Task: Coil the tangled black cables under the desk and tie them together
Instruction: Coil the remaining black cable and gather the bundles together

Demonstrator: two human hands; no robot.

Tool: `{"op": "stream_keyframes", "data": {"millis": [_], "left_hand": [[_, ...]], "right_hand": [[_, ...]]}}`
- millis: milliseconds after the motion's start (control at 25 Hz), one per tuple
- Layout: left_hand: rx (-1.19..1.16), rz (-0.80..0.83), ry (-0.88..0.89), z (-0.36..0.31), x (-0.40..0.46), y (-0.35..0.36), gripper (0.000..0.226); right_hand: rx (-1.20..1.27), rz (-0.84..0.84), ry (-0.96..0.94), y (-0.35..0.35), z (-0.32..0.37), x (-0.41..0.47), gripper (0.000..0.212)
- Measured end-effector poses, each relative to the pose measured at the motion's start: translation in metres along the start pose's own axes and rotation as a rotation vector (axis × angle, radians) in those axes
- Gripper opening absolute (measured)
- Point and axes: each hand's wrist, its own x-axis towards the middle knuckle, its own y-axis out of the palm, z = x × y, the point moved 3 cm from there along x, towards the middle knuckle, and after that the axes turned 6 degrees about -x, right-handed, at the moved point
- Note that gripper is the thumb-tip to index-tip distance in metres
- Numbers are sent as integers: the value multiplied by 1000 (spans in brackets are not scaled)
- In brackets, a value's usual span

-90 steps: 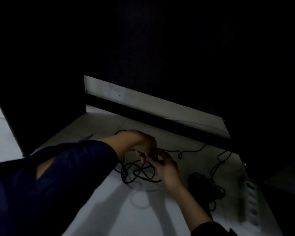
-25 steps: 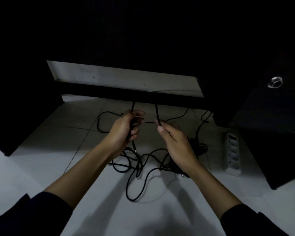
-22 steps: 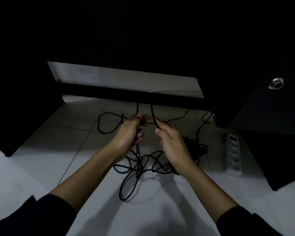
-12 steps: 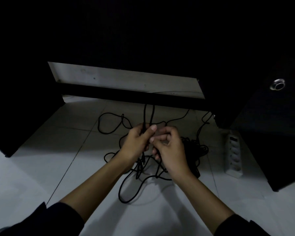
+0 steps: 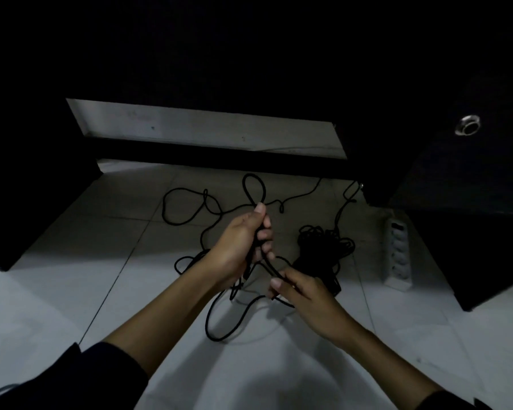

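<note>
Black cable (image 5: 219, 329) lay in loose tangled runs on the tiled floor (image 5: 71, 291) under the desk (image 5: 219, 54). A doubled length was gripped in the left hand (image 5: 240, 247), fingers curled round it, with a small loop (image 5: 253, 187) standing above the fist. From that fist the cable ran down and right, toward the viewer, to the right hand (image 5: 302, 294), which pinched it between thumb and fingers. A dark bundle (image 5: 323, 253) lay just beyond the right hand; a power strip (image 5: 399, 255) stood further right. The slack lay nearest the right hand, which was judged better placed to feed the next turn.
</note>
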Motion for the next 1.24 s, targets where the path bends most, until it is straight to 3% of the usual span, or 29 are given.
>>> {"op": "stream_keyframes", "data": {"millis": [440,680,960,1080,1240], "left_hand": [[43,128,-170,11,0,12,33],[255,95,-198,1,-1,-8,32],[548,124,-178,-1,-4,-14,34],[657,120,-184,4,-5,-16,36],[610,185,-232,14,-8,-9,38]], "right_hand": [[-299,264,30,-14,-35,-16,17],[-126,-29,-71,-38,-2,0,11],[-17,-19,-38,-34,25,20,10],[-156,-5,-67,-38,39,23,11],[-630,-74,-141,-29,55,25,28]]}}
